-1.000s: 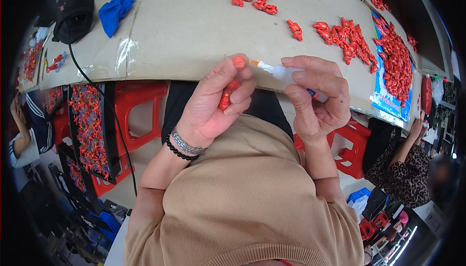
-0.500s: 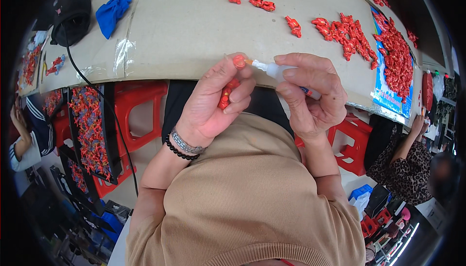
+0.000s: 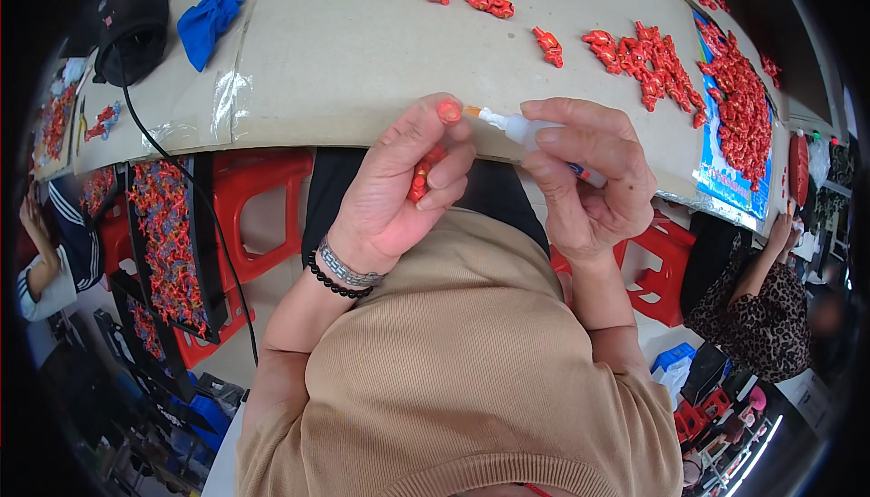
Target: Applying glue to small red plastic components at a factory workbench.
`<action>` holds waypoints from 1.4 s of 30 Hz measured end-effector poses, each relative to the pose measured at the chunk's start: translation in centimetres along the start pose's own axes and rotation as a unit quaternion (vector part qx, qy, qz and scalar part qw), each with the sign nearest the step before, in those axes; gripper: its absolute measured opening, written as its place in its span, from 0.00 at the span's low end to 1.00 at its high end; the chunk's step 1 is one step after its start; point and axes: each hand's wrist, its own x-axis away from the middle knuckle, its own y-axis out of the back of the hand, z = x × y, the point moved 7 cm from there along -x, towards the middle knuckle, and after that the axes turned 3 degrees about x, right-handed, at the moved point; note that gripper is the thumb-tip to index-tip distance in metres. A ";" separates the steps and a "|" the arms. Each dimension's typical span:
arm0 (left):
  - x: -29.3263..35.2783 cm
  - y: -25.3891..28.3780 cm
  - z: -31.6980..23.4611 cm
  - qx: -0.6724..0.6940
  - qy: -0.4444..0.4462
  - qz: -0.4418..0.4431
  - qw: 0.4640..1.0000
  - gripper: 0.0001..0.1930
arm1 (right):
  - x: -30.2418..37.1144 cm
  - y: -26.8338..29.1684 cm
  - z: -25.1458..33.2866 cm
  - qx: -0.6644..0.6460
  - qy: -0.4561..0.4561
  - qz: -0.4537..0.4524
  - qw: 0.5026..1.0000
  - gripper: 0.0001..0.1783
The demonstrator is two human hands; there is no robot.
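Observation:
My left hand (image 3: 403,175) is closed, pinching a small red plastic piece (image 3: 449,111) between thumb and forefinger. More red pieces (image 3: 420,180) lie in its palm under the curled fingers. My right hand (image 3: 594,166) grips a small white squeeze bottle (image 3: 521,128) with an orange-tipped nozzle, held almost level. The nozzle tip points left at the pinched piece, with a slight gap between them. Both hands are above the near edge of the table (image 3: 362,71).
Red figure parts (image 3: 648,62) lie scattered on the right of the table, beside a large heap (image 3: 739,116) on a blue sheet. At the left are a black cap (image 3: 134,26), a blue cloth (image 3: 211,21) and a dark cable. Filled trays (image 3: 168,234) and red stools (image 3: 258,212) stand below; co-workers sit both sides.
The right hand with the bottle has moved slightly right, drawing the nozzle away from the red piece. The left hand has hardly moved.

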 end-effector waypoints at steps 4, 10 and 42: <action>0.1 -0.1 -0.1 -0.016 -0.008 -0.011 1.000 0.08 | -0.1 0.4 0.2 0.001 0.008 -0.006 1.000 0.14; 0.0 0.0 -0.1 -0.027 -0.013 0.002 1.000 0.07 | 0.1 0.3 0.1 0.007 0.010 -0.003 1.000 0.15; 0.1 -0.3 -0.6 -0.060 -0.048 -0.008 0.997 0.08 | 0.3 0.8 0.5 0.026 0.017 0.002 1.000 0.15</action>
